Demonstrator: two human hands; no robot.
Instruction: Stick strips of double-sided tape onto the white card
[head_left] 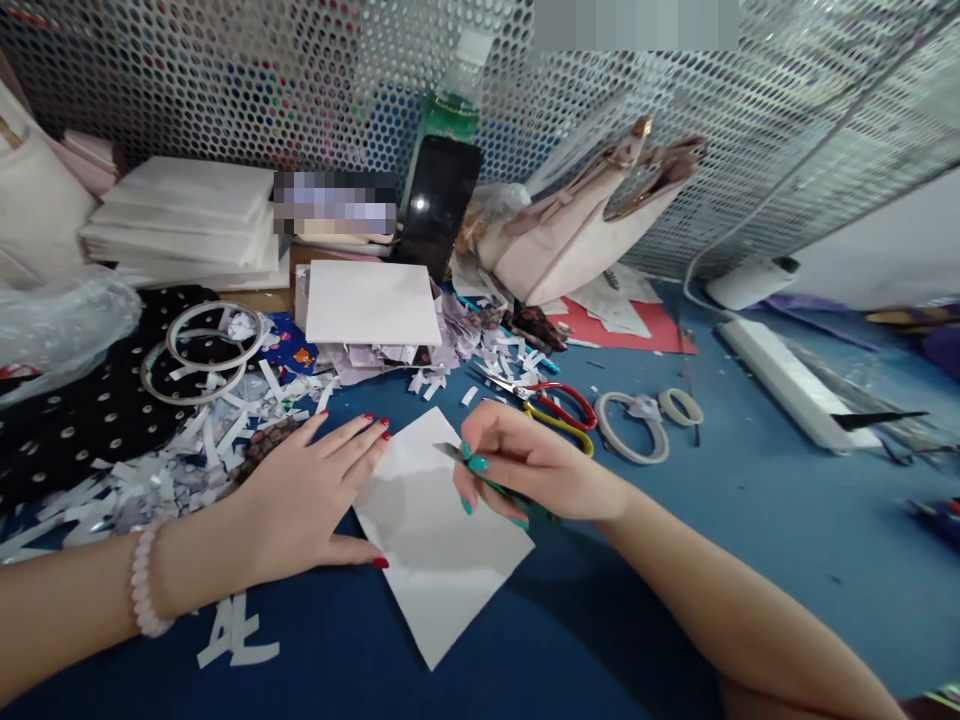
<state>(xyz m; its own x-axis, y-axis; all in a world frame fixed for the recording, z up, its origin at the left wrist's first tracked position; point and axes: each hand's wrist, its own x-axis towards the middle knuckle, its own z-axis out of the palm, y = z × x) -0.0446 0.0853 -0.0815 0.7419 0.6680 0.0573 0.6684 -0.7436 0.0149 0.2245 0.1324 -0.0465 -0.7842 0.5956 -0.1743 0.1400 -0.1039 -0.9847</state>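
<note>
A folded sheet of white paper (pixel 442 560) lies at an angle on the blue table in front of me. My left hand (pixel 300 505) rests flat with fingers stretched out, its fingertips and thumb on the paper's left edge. Over the paper's right side, my right hand (pixel 529 465) is closed around a green-handled blade (pixel 450 452). The pointed metal tip sticks out to the left from between finger and thumb. Most of the handle is hidden, so I cannot tell whether it is a knife or scissors. Just beyond this hand lie scissors (pixel 566 405) with red and yellow handles.
Paper scraps (pixel 180 470) pile up on the left near two tape rings (pixel 214 340). A white paper stack (pixel 375 305), a black phone (pixel 442 200) and a pale handbag (pixel 570 230) stand at the back. Tape rolls (pixel 634 430) and a power strip (pixel 795 385) lie right.
</note>
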